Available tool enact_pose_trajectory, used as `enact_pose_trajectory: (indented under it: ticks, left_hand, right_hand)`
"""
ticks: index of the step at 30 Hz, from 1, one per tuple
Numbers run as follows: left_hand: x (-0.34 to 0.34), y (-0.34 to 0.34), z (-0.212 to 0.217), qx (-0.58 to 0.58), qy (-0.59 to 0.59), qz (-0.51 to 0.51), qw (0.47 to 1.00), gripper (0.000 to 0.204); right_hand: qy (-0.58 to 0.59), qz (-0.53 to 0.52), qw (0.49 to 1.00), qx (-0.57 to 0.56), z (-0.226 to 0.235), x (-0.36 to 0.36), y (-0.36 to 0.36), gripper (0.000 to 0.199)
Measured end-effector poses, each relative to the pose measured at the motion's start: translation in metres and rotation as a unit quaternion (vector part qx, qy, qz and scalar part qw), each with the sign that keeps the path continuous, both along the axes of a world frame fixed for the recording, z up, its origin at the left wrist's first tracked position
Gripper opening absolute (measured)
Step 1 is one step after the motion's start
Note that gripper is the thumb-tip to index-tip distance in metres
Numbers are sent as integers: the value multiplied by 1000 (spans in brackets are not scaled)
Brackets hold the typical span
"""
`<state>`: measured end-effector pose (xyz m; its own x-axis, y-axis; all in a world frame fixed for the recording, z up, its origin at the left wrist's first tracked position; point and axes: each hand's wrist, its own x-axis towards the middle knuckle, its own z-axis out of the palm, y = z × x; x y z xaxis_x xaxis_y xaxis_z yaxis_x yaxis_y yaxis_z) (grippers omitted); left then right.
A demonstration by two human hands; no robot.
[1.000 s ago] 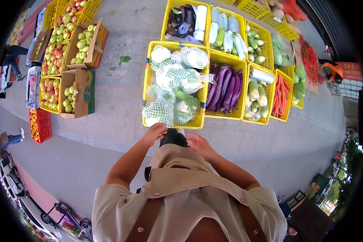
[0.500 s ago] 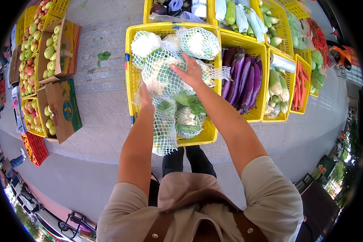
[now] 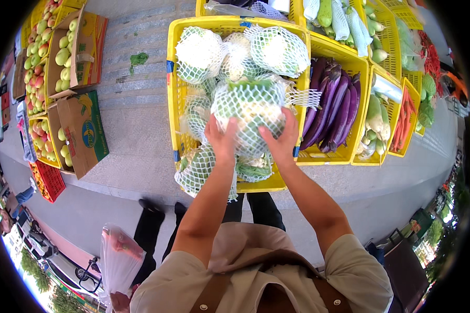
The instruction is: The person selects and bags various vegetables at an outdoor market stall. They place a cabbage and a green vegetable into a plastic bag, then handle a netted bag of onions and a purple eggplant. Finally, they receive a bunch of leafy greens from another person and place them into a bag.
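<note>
- Head view: the left hand (image 3: 222,140) and right hand (image 3: 282,142) both clasp a cauliflower (image 3: 249,110) wrapped in white foam netting, one palm on each side, held just above the yellow crate (image 3: 178,88).
- More netted cauliflowers (image 3: 199,48) fill that crate (leaves poking through).
- Purple eggplants (image 3: 334,101) lie in the neighbouring crate to the right.

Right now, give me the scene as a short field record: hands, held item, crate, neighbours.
left hand: grips the netted cauliflower from its left side
right hand: grips the same head from its right side
held item: netted cauliflower, raised over the crate
crate: yellow crate, filled with more netted heads
right neighbour: purple eggplants in the next crate
left neighbour: cardboard boxes of apples
</note>
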<state>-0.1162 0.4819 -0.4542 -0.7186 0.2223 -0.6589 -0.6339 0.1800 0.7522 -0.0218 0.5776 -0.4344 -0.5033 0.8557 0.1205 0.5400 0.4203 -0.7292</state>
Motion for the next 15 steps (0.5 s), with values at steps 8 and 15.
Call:
enact_pose_trajectory:
  ticks: [8, 15]
  left_hand:
    - [83, -17, 21, -142, 325, -346, 869, 63]
    - [47, -80, 27, -137, 325, -258, 899, 66]
  right_hand:
    - [57, -156, 955, -246, -53, 126, -35, 42]
    - [56, -359, 909, -202, -34, 115, -72, 37]
